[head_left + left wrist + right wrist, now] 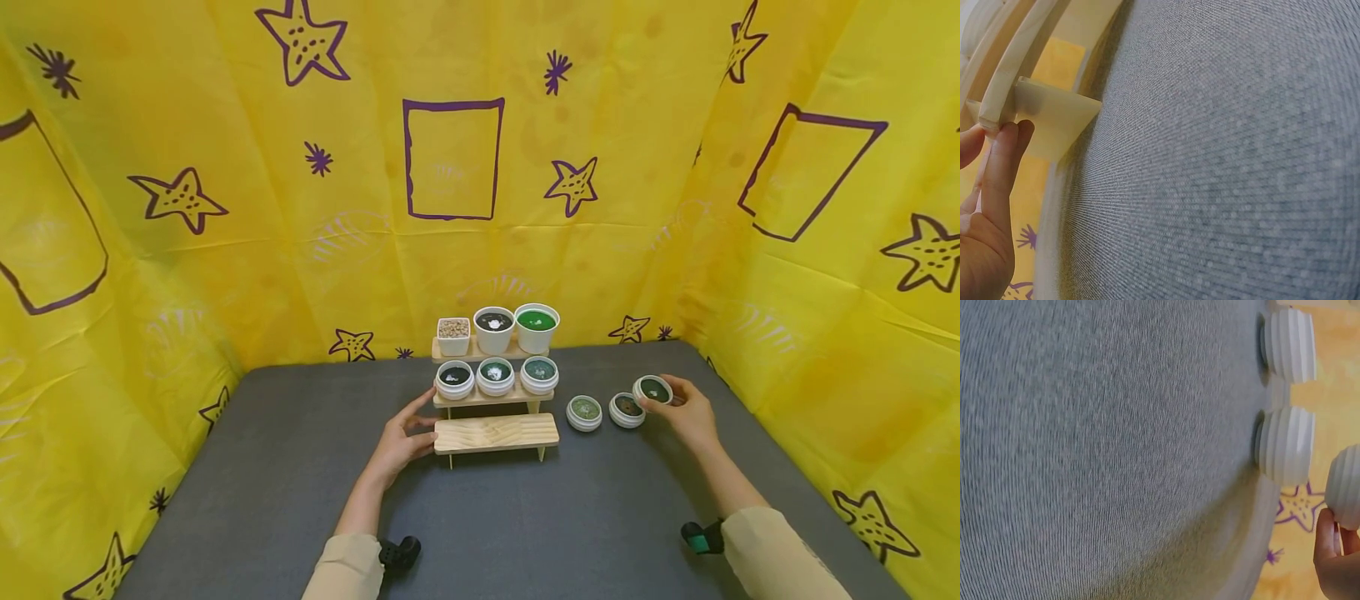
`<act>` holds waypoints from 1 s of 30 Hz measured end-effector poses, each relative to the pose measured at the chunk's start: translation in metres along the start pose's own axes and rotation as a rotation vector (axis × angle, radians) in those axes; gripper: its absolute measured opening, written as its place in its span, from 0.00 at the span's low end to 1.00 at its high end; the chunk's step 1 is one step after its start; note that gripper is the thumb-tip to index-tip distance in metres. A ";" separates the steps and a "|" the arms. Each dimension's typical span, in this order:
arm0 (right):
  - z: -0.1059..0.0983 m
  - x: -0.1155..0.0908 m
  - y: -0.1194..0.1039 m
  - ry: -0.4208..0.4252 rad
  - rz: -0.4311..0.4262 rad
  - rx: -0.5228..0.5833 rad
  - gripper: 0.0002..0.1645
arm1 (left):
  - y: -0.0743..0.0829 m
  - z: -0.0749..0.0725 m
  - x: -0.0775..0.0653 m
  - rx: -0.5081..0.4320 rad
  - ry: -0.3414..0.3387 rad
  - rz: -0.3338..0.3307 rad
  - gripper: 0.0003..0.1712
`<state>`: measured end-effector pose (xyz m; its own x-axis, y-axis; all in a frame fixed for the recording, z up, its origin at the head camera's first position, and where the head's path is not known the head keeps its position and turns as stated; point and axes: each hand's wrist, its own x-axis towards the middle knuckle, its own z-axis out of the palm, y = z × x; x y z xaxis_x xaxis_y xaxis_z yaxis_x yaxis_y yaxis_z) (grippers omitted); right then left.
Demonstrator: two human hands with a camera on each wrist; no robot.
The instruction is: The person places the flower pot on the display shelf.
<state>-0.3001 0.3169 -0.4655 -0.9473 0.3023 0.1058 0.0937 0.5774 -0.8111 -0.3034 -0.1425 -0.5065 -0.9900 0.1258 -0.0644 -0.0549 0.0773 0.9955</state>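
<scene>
My left hand (401, 447) pinches the left end of the lowest wooden step (497, 433) of a tiered stand; in the left wrist view the thumb and fingers (1000, 153) meet at the board's corner. My right hand (690, 414) grips a small white ribbed pot (652, 390) with dark green filling. In the right wrist view this held pot (1345, 487) is off the table. Just left of it, a pot with brownish-green filling (627, 410) and one with pale green filling (584, 413) stand on the table.
The stand's middle step (480, 400) bears three round white pots. On its top step (470, 357) are a square cup of beige grains (453, 335) and two taller cups, one dark (494, 331), one bright green (536, 328). Yellow cloth (637, 275) surrounds the grey table (315, 467).
</scene>
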 end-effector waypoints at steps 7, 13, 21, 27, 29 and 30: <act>0.010 -0.007 -0.011 -0.045 -0.003 0.023 0.44 | 0.001 0.000 0.000 -0.006 0.001 0.001 0.43; 0.017 -0.012 -0.021 -0.084 -0.034 0.055 0.43 | 0.000 0.000 0.000 -0.005 0.002 -0.004 0.43; 0.027 -0.022 -0.037 -0.140 -0.069 0.088 0.42 | 0.000 0.000 -0.001 -0.009 0.005 -0.003 0.43; 0.034 -0.029 -0.048 -0.178 -0.108 0.125 0.42 | 0.000 0.001 -0.001 -0.019 0.003 -0.005 0.43; 0.037 -0.032 -0.051 -0.185 -0.124 0.128 0.41 | 0.000 0.001 -0.001 -0.018 0.005 -0.004 0.43; 0.038 -0.033 -0.052 -0.189 -0.130 0.132 0.41 | 0.000 0.001 -0.001 -0.017 0.005 -0.004 0.43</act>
<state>-0.2857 0.2480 -0.4486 -0.9903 0.0778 0.1150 -0.0618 0.4946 -0.8669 -0.3026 -0.1416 -0.5069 -0.9904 0.1203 -0.0676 -0.0607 0.0608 0.9963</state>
